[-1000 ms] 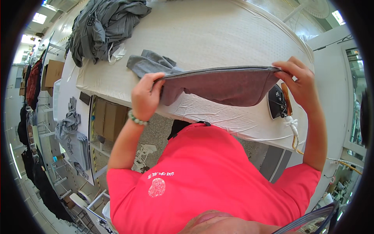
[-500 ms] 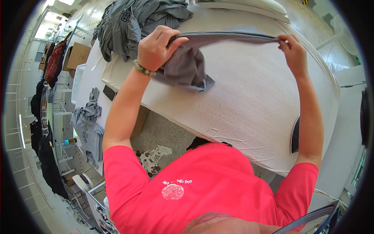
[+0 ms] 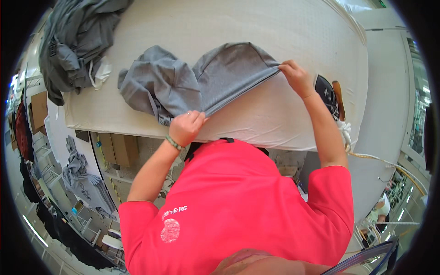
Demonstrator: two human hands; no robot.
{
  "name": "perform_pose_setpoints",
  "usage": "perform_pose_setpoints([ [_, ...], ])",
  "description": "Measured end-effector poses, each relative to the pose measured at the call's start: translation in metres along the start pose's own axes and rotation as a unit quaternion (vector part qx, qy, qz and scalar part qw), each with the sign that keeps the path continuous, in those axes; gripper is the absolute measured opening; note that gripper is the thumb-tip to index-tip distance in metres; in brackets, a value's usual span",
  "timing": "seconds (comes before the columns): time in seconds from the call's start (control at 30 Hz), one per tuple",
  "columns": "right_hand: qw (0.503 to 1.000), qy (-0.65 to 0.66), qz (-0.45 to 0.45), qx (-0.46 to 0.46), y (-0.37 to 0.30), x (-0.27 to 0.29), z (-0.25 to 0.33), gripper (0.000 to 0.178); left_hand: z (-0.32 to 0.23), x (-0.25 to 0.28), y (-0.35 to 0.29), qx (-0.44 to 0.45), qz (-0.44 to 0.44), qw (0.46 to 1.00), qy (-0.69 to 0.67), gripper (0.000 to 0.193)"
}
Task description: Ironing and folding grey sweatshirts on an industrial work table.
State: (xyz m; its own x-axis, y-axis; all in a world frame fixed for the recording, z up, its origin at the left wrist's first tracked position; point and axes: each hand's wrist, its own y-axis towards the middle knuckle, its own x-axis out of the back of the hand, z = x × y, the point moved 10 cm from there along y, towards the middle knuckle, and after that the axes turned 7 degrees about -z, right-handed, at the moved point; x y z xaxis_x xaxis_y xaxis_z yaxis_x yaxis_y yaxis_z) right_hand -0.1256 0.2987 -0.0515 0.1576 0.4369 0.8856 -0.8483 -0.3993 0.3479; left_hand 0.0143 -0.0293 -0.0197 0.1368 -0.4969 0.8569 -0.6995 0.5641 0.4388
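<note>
A grey garment (image 3: 233,73) lies across the white padded table, its near edge pulled straight between my two hands. Its left part is bunched in loose folds, while the right part spreads flatter. My left hand (image 3: 186,127), with a ring and a beaded bracelet at the wrist, pinches the near end of that edge close to the table's front. Farther away and to the right, my right hand (image 3: 297,77) pinches the other end. What kind of garment it is I cannot tell.
An iron (image 3: 326,97) with a wooden handle stands at the right, its cord (image 3: 373,158) trailing off. A heap of grey garments (image 3: 80,39) covers the far left of the table (image 3: 256,20). Folded grey garments (image 3: 89,181) lie on a side table, and cardboard boxes (image 3: 120,149) sit below.
Both hands have come down and nearer, laying the garment on the table, where it was held stretched in the air. My view has shifted, so the iron shows more fully.
</note>
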Motion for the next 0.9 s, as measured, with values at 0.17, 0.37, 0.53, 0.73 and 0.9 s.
perform_pose_setpoints([
  [0.17, 0.995, 0.036, -0.077, -0.043, -0.052, 0.003, -0.001, 0.014, -0.034, -0.044, -0.014, 0.1, 0.066, 0.993, -0.012, 0.017],
  [0.37, 0.9, 0.17, -0.044, -0.4, -0.065, -0.023, -0.058, 0.025, -0.041, -0.092, 0.081, -0.005, 0.006, 0.989, -0.146, 0.026],
  [0.53, 0.905, 0.16, 0.1, -0.381, -0.059, -0.044, -0.05, 0.038, -0.011, -0.11, 0.107, 0.053, -0.042, 0.998, -0.006, 0.034],
  [0.73, 0.93, 0.132, -0.02, -0.344, -0.049, -0.037, -0.044, 0.034, -0.034, -0.134, 0.093, -0.047, -0.023, 0.997, -0.053, 0.05],
  [0.9, 0.954, 0.076, 0.066, -0.281, -0.011, -0.037, -0.025, 0.026, -0.029, -0.145, 0.089, 0.018, 0.016, 0.995, -0.101, 0.055],
])
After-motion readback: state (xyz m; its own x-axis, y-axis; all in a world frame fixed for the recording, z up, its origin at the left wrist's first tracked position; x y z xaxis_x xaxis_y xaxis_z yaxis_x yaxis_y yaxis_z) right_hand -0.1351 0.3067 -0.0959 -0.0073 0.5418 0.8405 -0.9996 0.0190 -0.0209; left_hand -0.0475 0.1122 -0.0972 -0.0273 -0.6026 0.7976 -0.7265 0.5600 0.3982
